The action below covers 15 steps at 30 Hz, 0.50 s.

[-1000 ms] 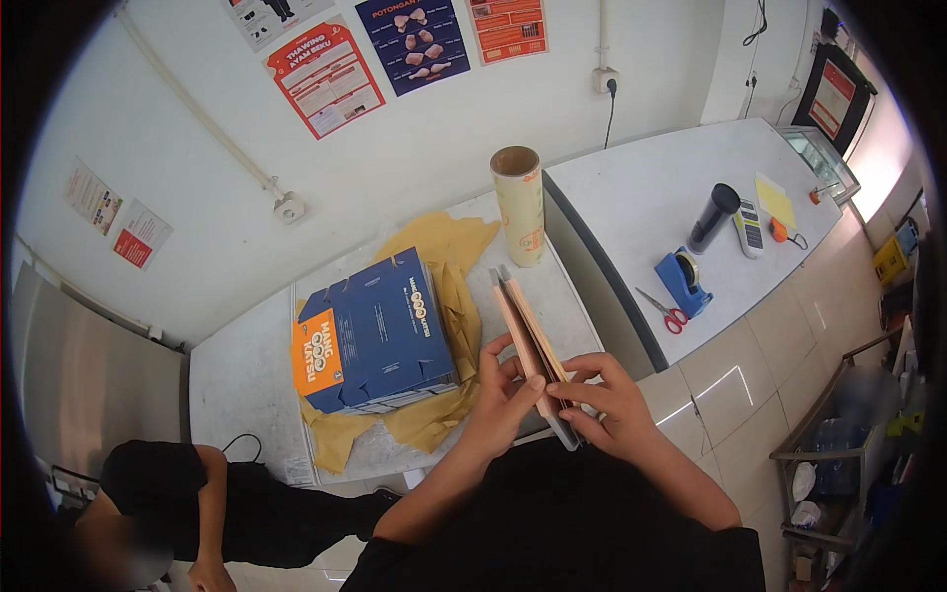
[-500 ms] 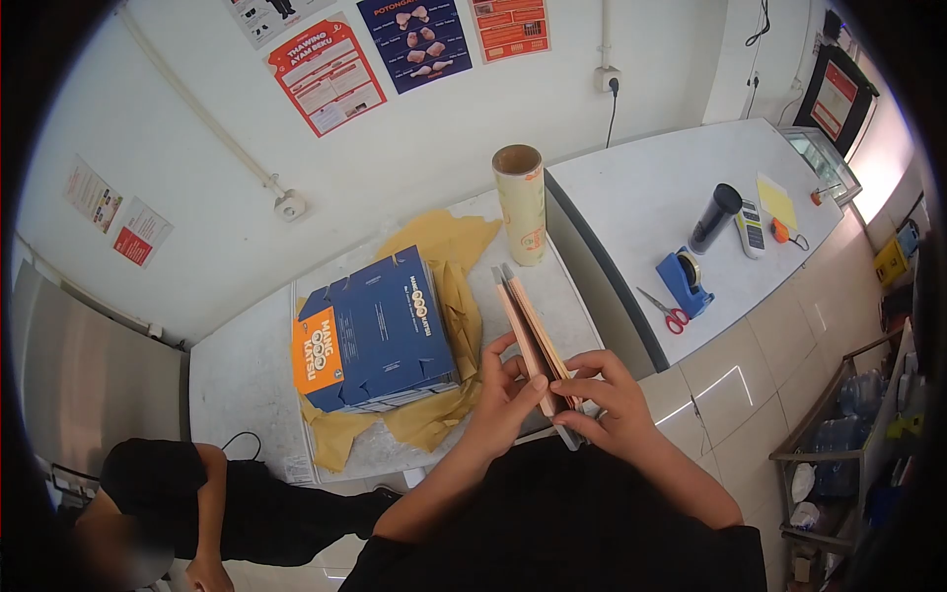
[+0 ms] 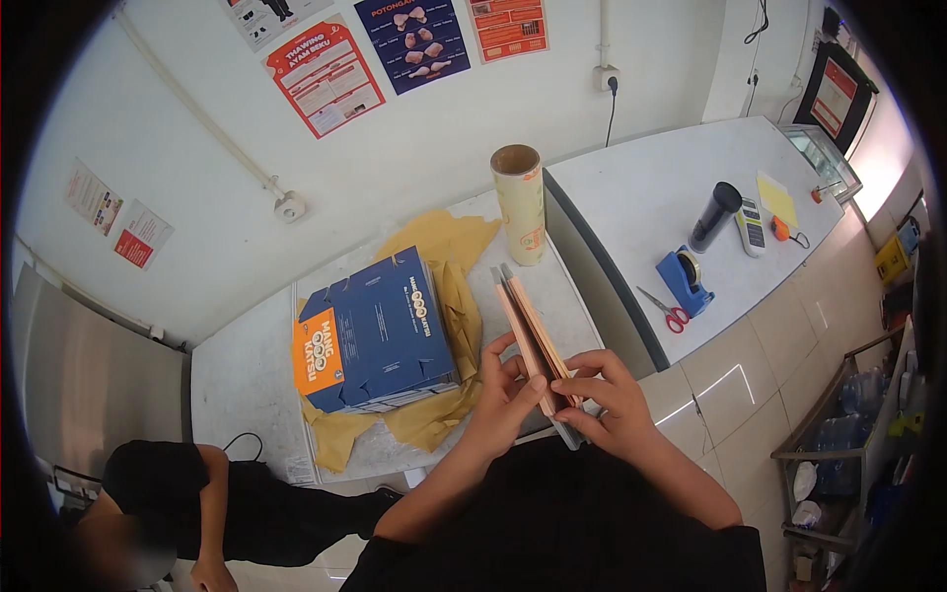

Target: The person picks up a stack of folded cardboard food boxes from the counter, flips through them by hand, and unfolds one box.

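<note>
Pink-edged bundle: the one pink-edged bundle [image 3: 523, 321] is held aslant between both hands, above the near edge of the left bench [image 3: 242, 380], with a dark gap between its layers; its layers cannot be counted.
Left hand: the bundle's left side is gripped by the fingers of the left hand [image 3: 501, 403], thumb on the gap's edge.
Right hand: the other side is pinched by the fingers of the right hand [image 3: 614, 403].
Change: hardly any shift is seen since half a second ago; the gap seems to be held, not widened.
Box stack: one blue-and-orange box stack [image 3: 380, 316] is rested on brown paper [image 3: 449, 235]; its pieces cannot be counted.
Roll: one roll [image 3: 521, 212] is stood upright beside the paper.
Right bench: on the right bench [image 3: 631, 178] are seen one tape dispenser [image 3: 679, 288], one pair of scissors [image 3: 677, 320], one dark cylinder [image 3: 710, 225] and one handheld device [image 3: 752, 239].
Co-worker: one person [image 3: 153, 474] is seen at lower left.
</note>
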Each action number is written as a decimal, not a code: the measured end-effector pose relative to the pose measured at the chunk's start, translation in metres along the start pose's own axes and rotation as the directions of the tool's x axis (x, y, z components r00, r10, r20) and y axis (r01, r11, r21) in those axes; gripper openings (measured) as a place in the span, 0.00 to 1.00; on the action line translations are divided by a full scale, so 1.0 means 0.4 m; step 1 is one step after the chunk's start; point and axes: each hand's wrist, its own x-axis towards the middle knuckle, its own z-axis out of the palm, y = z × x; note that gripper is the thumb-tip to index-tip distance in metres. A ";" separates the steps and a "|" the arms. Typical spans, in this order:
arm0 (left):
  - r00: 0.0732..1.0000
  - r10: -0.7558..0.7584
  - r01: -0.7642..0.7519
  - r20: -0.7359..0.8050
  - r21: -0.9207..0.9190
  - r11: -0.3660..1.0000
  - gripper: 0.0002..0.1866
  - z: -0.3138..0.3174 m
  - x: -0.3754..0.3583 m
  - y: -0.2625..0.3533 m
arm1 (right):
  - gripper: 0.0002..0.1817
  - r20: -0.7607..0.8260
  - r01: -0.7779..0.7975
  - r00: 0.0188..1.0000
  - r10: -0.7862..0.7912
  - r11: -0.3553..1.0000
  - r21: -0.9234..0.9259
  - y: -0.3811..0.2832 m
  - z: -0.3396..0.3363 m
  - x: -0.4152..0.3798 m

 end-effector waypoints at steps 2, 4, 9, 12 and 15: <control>1.000 -0.002 0.002 -0.004 0.002 1.000 0.37 -0.001 0.000 -0.002 | 0.23 0.000 0.001 1.000 -0.001 1.000 -0.003 -0.001 -0.001 0.001; 1.000 0.001 -0.001 -0.007 0.008 1.000 0.37 -0.002 0.000 -0.004 | 0.23 0.001 0.000 1.000 0.000 1.000 -0.006 -0.003 -0.002 0.001; 1.000 -0.001 0.001 -0.017 0.002 1.000 0.37 0.003 0.000 0.001 | 0.23 0.000 0.002 1.000 -0.002 1.000 0.001 -0.004 0.000 0.001; 1.000 0.008 -0.008 -0.014 -0.005 1.000 0.37 0.000 0.000 -0.004 | 0.23 0.000 0.000 1.000 0.000 1.000 0.008 -0.004 0.001 0.000; 1.000 -0.005 0.005 -0.009 -0.018 1.000 0.37 -0.001 0.000 -0.001 | 0.23 0.001 -0.004 1.000 0.004 1.000 0.008 -0.005 0.001 -0.001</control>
